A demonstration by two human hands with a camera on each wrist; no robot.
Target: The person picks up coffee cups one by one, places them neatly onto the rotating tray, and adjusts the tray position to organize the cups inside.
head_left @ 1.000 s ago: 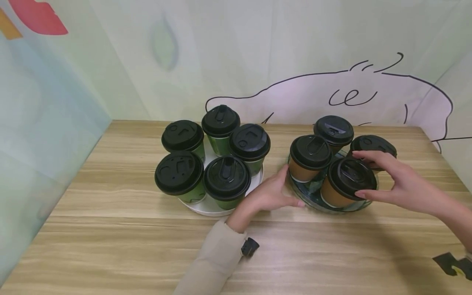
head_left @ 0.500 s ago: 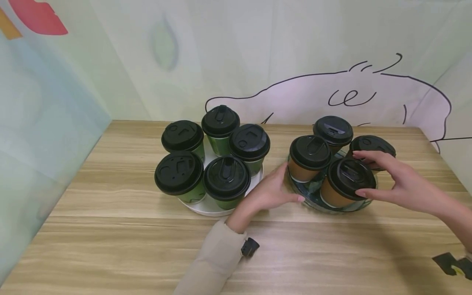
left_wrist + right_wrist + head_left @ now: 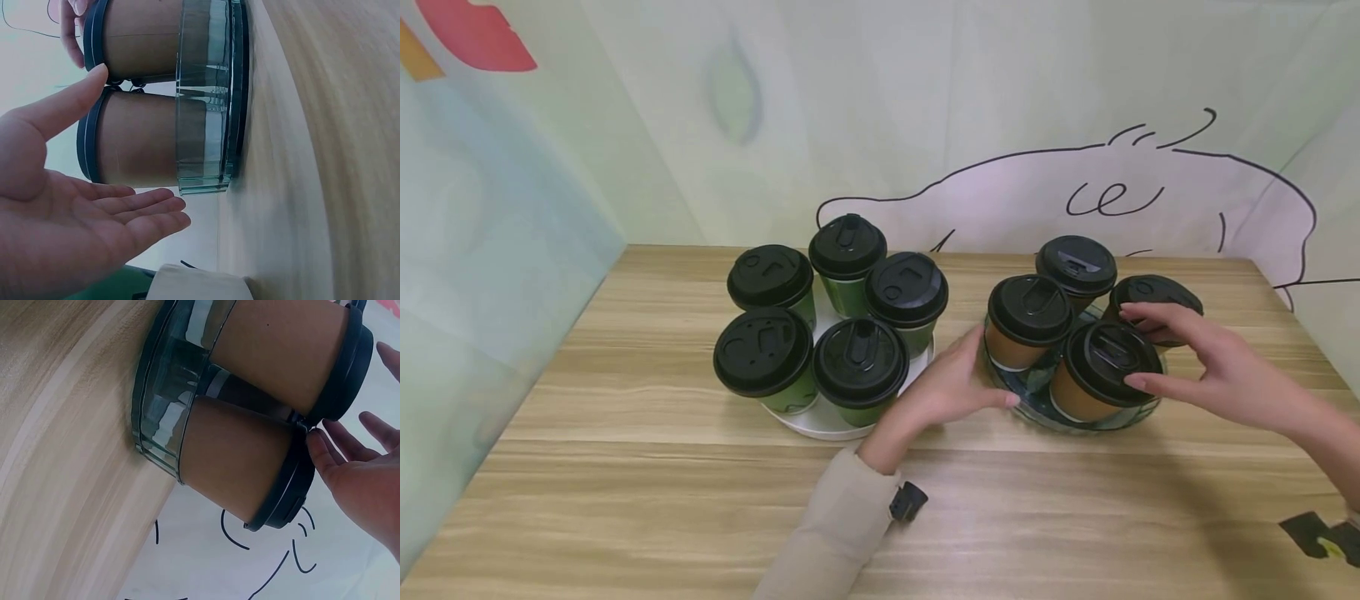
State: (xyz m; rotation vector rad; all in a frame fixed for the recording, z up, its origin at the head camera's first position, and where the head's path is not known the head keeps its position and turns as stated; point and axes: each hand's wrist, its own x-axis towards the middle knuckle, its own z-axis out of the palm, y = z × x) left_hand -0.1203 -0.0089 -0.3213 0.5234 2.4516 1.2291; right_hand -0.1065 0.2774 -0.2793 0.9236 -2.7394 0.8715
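Several brown paper cups with black lids stand upright in a round clear glass dish (image 3: pixel 1093 427) on the right of the table. My right hand (image 3: pixel 1221 367) is at the front brown cup (image 3: pixel 1078 398) and the right-hand cup (image 3: pixel 1157 293), its thumb over the front lid's edge. In the right wrist view its fingertips (image 3: pixel 317 440) touch a black lid, uncurled. My left hand (image 3: pixel 951 387) lies beside the dish's left side, near the left brown cup (image 3: pixel 1015 348). The left wrist view shows its fingers spread, holding nothing, the thumb (image 3: pixel 75 103) close to a lid.
Left of the dish, several green cups (image 3: pixel 793 393) with black lids stand on a round white tray (image 3: pixel 820 429). My left forearm (image 3: pixel 842 517) passes in front of it. A wall cloth (image 3: pixel 925 100) with line drawings rises behind the wooden table (image 3: pixel 647 500).
My right hand's thumb has shifted slightly off the front cup's lid. Cups, dish and left hand stay nearly as they were; the whole view drifts a little.
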